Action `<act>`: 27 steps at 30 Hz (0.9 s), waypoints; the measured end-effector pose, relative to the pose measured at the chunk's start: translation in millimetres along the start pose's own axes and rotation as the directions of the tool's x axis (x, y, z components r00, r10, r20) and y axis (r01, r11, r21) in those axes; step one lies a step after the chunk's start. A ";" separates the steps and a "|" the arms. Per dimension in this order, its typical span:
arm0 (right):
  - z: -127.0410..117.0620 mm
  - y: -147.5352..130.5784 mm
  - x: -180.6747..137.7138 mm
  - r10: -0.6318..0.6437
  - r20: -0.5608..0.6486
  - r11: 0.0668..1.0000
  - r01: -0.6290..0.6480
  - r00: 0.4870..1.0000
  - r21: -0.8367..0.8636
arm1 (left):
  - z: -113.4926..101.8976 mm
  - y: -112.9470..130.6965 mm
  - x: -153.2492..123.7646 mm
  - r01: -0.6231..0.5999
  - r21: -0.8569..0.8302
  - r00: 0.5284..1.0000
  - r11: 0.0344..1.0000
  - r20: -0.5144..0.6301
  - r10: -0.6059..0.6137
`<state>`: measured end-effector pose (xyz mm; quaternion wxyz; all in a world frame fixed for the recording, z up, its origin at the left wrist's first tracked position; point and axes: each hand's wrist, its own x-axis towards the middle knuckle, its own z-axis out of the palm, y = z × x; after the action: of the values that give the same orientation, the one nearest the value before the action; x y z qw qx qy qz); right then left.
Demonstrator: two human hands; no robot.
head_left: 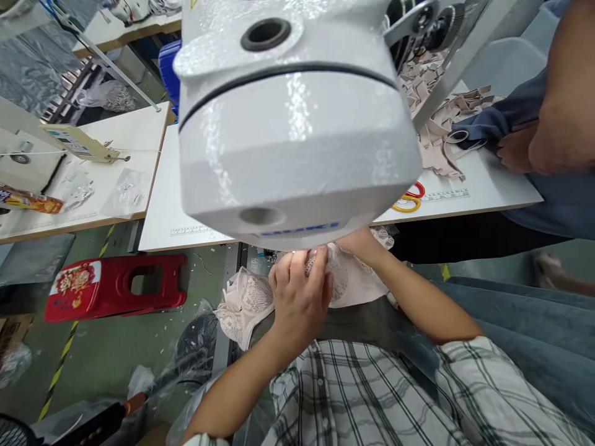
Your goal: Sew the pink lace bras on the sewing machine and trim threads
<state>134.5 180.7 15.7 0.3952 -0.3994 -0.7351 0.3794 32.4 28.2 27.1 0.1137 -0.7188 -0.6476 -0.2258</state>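
Note:
A pale pink lace bra (251,297) lies below the front of a white sewing machine head (297,142). My left hand (300,294) is closed over the middle of the bra, fingers bent across the lace. Under the machine's lower right edge, my right hand (362,244) reaches to the bra's right part; its fingers are hidden by the machine. The needle area is also out of sight behind the machine head.
Red and yellow handled scissors (409,198) lie on the white table (493,186), right of the machine. Behind them is a heap of pink fabric strips (437,124). A co-worker's arm (562,118) is at right. A red stool (121,288) is on the floor at left.

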 end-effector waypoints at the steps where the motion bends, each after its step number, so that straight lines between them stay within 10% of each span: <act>1: 0.1 -0.2 -0.1 0.003 -0.004 1.000 -0.003 1.000 -0.010 | 0.1 0.2 -0.2 0.001 0.004 1.000 1.000 -0.003 -0.001; 21: 0.2 -1.2 -9.0 0.026 -0.043 0.993 -0.021 0.999 0.119 | -1.8 -5.9 -3.8 0.007 -0.061 1.000 0.998 -0.030 -0.009; 27: -4.3 10.4 -48.8 0.193 -0.143 0.946 -0.145 0.971 0.292 | 10.4 -36.9 -7.3 0.266 -0.472 0.950 0.840 -0.018 -0.311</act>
<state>159.3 142.5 -5.2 0.4746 -0.4320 -0.6009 0.4764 -2.4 31.5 9.8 -0.0664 -0.6078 -0.6694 -0.4220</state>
